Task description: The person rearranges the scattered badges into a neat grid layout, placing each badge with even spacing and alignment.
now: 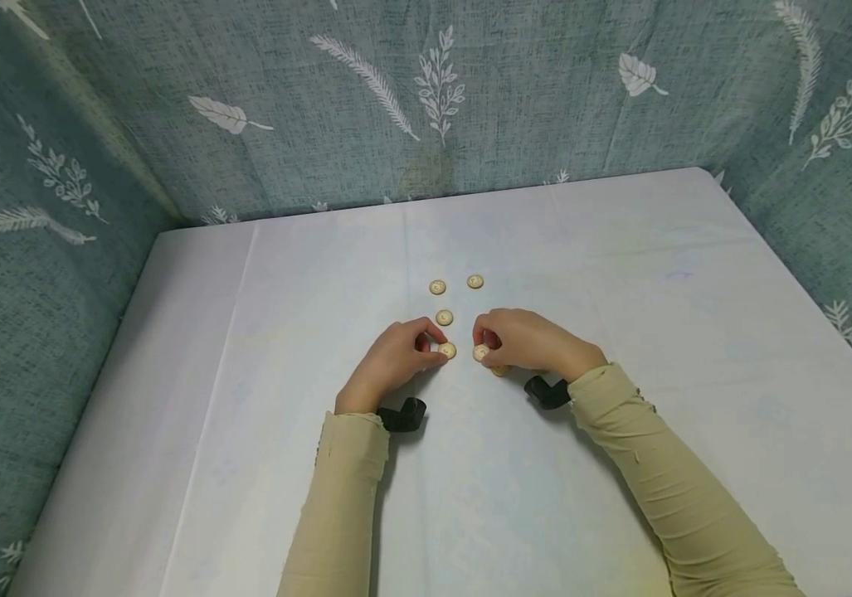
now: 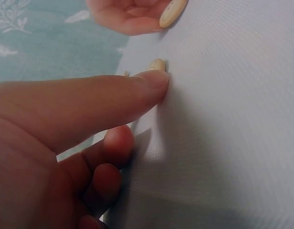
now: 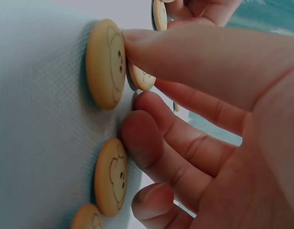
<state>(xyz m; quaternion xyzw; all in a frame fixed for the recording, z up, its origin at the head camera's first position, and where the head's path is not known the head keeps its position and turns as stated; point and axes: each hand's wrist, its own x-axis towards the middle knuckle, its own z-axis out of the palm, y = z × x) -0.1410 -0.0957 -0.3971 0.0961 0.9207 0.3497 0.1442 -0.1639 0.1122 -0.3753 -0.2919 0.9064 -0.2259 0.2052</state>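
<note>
Round wooden buttons with a line-drawn animal face lie on the white table. My left hand (image 1: pixel 396 356) pinches a wooden button (image 1: pixel 447 351) at the table surface; in the left wrist view the thumb covers much of that button (image 2: pixel 158 64). To its right, my right hand (image 1: pixel 530 340) pinches another wooden button (image 1: pixel 481 352) between thumb and index finger; in the right wrist view this button (image 3: pixel 143 79) shows partly behind the thumb. More buttons lie under this hand, one button (image 3: pixel 107 64) near the thumb tip and another button (image 3: pixel 111 177) by the curled fingers.
Beyond the hands, three loose buttons lie on the table: a left one (image 1: pixel 437 287), a right one (image 1: pixel 474 281) and a nearer one (image 1: pixel 444 317). A green leaf-patterned cloth (image 1: pixel 276 108) hangs around the back and sides of the white table (image 1: pixel 284 332).
</note>
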